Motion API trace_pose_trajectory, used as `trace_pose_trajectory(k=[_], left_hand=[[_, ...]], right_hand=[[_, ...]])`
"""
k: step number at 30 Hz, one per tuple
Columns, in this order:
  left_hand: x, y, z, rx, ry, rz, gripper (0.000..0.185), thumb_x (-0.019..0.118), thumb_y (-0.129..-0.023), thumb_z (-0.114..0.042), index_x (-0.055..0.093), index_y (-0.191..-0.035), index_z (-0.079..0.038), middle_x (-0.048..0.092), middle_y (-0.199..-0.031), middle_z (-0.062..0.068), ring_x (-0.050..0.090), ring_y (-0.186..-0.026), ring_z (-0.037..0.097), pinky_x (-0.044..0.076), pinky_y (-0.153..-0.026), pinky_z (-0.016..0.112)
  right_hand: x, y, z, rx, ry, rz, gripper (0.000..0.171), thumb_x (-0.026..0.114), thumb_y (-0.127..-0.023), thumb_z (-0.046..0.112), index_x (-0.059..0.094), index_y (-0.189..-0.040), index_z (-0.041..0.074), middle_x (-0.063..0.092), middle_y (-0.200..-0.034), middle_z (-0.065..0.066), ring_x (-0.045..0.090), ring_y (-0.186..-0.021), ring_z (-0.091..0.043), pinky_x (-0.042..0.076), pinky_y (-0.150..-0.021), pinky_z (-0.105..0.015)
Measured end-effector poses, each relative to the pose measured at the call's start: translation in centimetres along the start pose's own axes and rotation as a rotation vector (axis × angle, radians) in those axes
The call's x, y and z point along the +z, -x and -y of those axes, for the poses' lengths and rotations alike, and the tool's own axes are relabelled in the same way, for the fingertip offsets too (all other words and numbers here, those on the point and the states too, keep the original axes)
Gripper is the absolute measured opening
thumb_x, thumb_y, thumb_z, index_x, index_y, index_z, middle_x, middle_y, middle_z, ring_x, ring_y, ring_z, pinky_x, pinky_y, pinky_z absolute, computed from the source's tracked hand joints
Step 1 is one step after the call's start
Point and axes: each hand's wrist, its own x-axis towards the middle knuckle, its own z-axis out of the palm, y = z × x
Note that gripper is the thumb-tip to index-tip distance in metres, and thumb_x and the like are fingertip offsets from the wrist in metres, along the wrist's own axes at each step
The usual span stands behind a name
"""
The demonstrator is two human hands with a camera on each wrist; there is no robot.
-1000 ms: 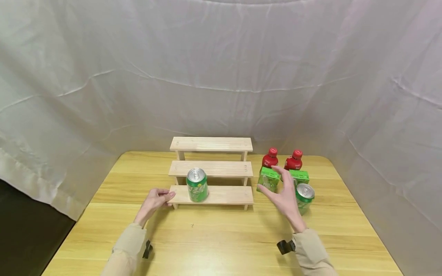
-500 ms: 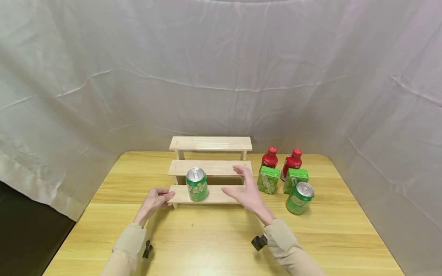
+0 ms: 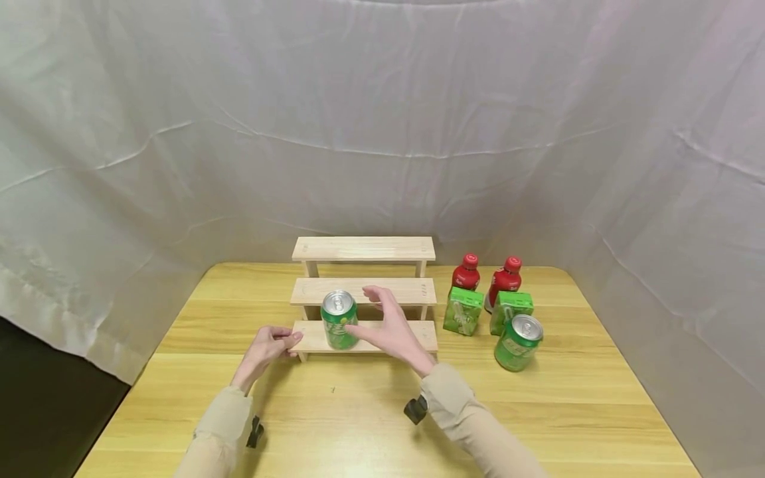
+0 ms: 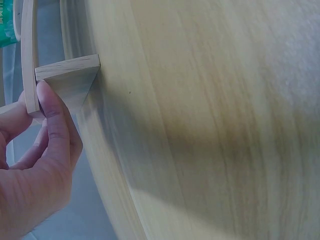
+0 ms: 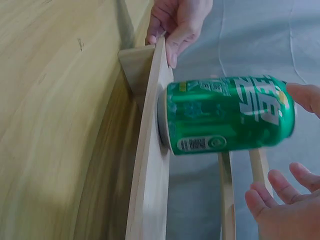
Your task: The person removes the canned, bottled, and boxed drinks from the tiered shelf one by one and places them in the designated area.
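Note:
A green soda can [image 3: 339, 325] stands upright on the lowest step of the three-step wooden shelf [image 3: 397, 335], left of its middle. My left hand [image 3: 270, 346] pinches the left end of that step between thumb and fingers; in the left wrist view its fingers [image 4: 52, 120] bend around the board's end. My right hand [image 3: 394, 328] is just right of the can, with thumb and fingers spread wide apart. In the right wrist view its thumb [image 5: 305, 97] is close to the can's upper end, and whether it touches cannot be told. The other fingers [image 5: 287, 192] are off the can.
On the table's right side stand two red-capped bottles [image 3: 465, 273] at the back, two green drink cartons [image 3: 463, 312] before them, and another green can [image 3: 517, 344] in front. A grey curtain [image 3: 382, 146] hangs behind and on both sides of the wooden table [image 3: 335, 425].
My right hand has moved left from the cartons, across the shelf's right part, to the can on the lowest step. My left hand keeps its grip on the step's end.

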Motion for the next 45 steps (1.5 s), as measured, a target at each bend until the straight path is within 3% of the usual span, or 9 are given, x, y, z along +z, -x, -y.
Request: trace_pose_trajectory(k=[7, 24, 36, 45], left_hand=[[0.1, 0.1, 0.0, -0.004, -0.011, -0.005, 0.051, 0.059, -0.101, -0.009, 0.041, -0.132, 0.028, 0.061, -0.115, 0.032, 0.065, -0.076, 0.012, 0.064, -0.076, 0.024], [0.0, 0.0, 0.1, 0.001, -0.022, -0.004, 0.052, 0.059, -0.102, -0.011, 0.041, -0.132, 0.027, 0.059, -0.117, 0.033, 0.065, -0.076, 0.011, 0.063, -0.074, 0.022], [0.1, -0.1, 0.2, -0.005, -0.008, -0.019, 0.048, 0.058, -0.101, -0.007, 0.043, -0.131, 0.027, 0.063, -0.111, 0.028, 0.064, -0.074, 0.010, 0.063, -0.072, 0.020], [0.0, 0.0, 0.1, -0.001, -0.010, -0.010, 0.052, 0.059, -0.101, -0.009, 0.040, -0.132, 0.028, 0.057, -0.120, 0.035, 0.064, -0.077, 0.010, 0.064, -0.076, 0.023]], right_hand=[[1.5, -1.0, 0.2, -0.038, 0.011, 0.062, 0.078, 0.085, -0.080, 0.020, 0.043, -0.143, 0.000, 0.048, -0.141, -0.020, 0.048, -0.131, -0.036, 0.045, -0.115, -0.053], [2.5, -1.8, 0.4, -0.048, 0.037, 0.041, 0.067, 0.085, -0.080, 0.017, 0.048, -0.135, 0.005, 0.059, -0.130, -0.015, 0.058, -0.120, -0.031, 0.055, -0.104, -0.049], [2.3, -1.4, -0.1, -0.083, 0.040, -0.022, 0.062, 0.087, -0.078, 0.016, 0.054, -0.130, 0.005, 0.064, -0.124, -0.012, 0.061, -0.117, -0.026, 0.057, -0.102, -0.040], [0.6, 0.4, -0.4, -0.035, -0.016, -0.101, 0.064, 0.087, -0.077, 0.014, 0.054, -0.131, 0.007, 0.065, -0.123, -0.013, 0.063, -0.112, -0.028, 0.056, -0.098, -0.048]])
